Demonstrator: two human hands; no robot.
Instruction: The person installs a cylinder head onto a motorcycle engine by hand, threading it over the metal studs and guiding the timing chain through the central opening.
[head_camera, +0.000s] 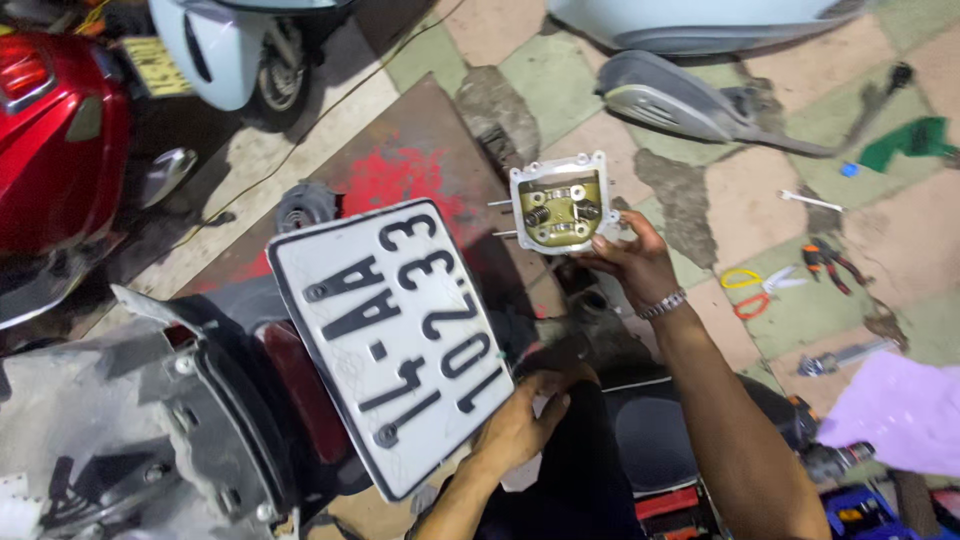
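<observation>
The square grey metal engine head (560, 205), springs showing inside, is held up over the tiled floor (850, 250), right hand (632, 262) fingers clamped on its lower edge; it looks heavy, rigid and probably oily, best gripped by the rim. The left hand (520, 425) has its fingers pressed together on the white number plate (395, 335).

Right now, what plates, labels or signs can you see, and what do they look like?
Licence plate: centre, on the dismantled scooter's rear, tilted white rectangle, black characters, dark rim.
Second plate: top left, behind the red scooter, yellowish rectangle, partly hidden.
No screens or packages are clear.
</observation>
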